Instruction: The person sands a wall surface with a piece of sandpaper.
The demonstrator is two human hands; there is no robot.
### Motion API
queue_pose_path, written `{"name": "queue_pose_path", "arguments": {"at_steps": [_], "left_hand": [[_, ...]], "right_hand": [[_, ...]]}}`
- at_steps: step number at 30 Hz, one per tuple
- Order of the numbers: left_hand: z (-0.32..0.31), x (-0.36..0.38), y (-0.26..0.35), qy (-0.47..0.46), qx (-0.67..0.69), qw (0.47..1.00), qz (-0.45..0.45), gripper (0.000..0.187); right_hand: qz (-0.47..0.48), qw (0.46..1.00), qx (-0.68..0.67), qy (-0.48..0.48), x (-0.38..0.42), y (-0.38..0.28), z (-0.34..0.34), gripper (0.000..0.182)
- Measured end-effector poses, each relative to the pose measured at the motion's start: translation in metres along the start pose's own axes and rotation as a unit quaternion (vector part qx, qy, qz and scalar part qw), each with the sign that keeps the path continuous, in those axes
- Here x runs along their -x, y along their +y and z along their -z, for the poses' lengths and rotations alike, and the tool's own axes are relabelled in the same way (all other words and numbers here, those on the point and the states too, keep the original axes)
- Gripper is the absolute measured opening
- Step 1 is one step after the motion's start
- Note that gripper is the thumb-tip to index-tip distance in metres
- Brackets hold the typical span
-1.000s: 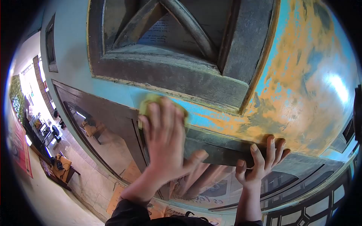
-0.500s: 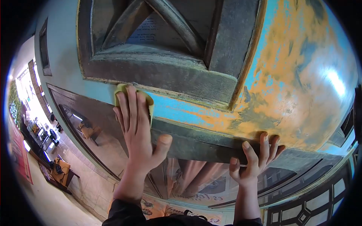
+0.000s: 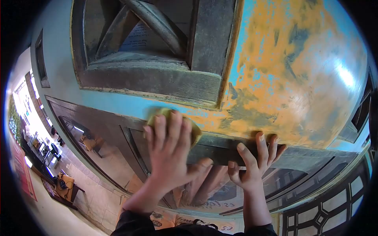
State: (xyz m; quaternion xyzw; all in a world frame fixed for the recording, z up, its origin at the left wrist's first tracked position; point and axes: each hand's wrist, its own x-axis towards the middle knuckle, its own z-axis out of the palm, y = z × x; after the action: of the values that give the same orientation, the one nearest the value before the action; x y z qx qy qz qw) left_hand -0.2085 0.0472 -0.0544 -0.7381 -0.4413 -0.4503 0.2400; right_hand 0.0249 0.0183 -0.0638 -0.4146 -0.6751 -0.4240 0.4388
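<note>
My left hand (image 3: 169, 151) presses a yellow-green sheet (image 3: 195, 133) flat against the blue and orange strip of wall (image 3: 208, 118) between two dark wooden frames. Its fingers lie over the sheet and the thumb points out to the right. The sheet's middle is hidden under the fingers. My right hand (image 3: 256, 165) rests with spread, bent fingers on the lower dark wooden frame (image 3: 220, 151), and nothing shows in it. Above both hands is the upper wooden frame (image 3: 157, 80) with crossed bars.
Patchy orange paint covers the curved wall (image 3: 283, 78) at right. Glass with a curtain (image 3: 202, 185) behind it lies below the hands. A brown chair (image 3: 65, 187) stands on the tiled floor at lower left. A dark lattice (image 3: 323, 214) is at lower right.
My left hand and the sheet have moved right and down along the strip, closer to my right hand. The camera view has shifted, while my right hand stays on the lower frame.
</note>
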Motion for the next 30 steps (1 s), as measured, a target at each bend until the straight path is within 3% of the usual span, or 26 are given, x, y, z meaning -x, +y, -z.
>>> {"name": "queue_pose_path", "arguments": {"at_steps": [1, 2, 5, 9, 14, 17, 18, 22, 26, 30], "left_hand": [[0.0, -0.003, -0.009, 0.005, -0.018, 1.0, 0.004, 0.093], [0.003, -0.009, -0.02, 0.075, 0.025, 0.996, 0.029, 0.092], [0.004, -0.008, -0.017, 0.088, 0.052, 0.994, 0.045, 0.092], [-0.001, -0.008, 0.017, 0.007, -0.003, 0.999, -0.035, 0.092], [0.001, -0.03, -0.002, 0.149, 0.053, 0.985, 0.07, 0.093], [-0.012, -0.01, 0.041, 0.044, 0.026, 0.998, -0.026, 0.093], [-0.014, -0.013, 0.042, 0.062, 0.006, 0.997, -0.045, 0.092], [0.001, -0.032, 0.016, 0.111, 0.045, 0.991, 0.058, 0.09], [-0.021, -0.01, 0.054, 0.051, -0.006, 0.997, -0.051, 0.091], [-0.003, -0.037, 0.044, 0.043, 0.007, 0.999, -0.006, 0.096]], "right_hand": [[0.004, 1.0, -0.002, -0.006, 0.003, 0.003, 0.002, 0.035], [0.005, 1.0, -0.004, -0.01, 0.007, 0.006, 0.003, 0.035], [-0.014, 1.0, -0.001, -0.001, 0.011, 0.019, 0.015, 0.035], [-0.058, 0.996, 0.016, 0.063, 0.003, 0.046, 0.035, 0.04], [-0.115, 0.986, 0.05, 0.11, 0.007, 0.085, 0.047, 0.047], [-0.098, 0.986, 0.08, 0.105, 0.012, 0.088, 0.04, 0.047], [-0.093, 0.987, 0.087, 0.098, 0.015, 0.089, 0.04, 0.047], [-0.089, 0.989, 0.054, 0.102, 0.02, 0.095, 0.04, 0.046], [-0.088, 0.99, 0.058, 0.091, 0.021, 0.095, 0.041, 0.046], [-0.093, 0.991, 0.054, 0.084, 0.02, 0.093, 0.044, 0.046]]}}
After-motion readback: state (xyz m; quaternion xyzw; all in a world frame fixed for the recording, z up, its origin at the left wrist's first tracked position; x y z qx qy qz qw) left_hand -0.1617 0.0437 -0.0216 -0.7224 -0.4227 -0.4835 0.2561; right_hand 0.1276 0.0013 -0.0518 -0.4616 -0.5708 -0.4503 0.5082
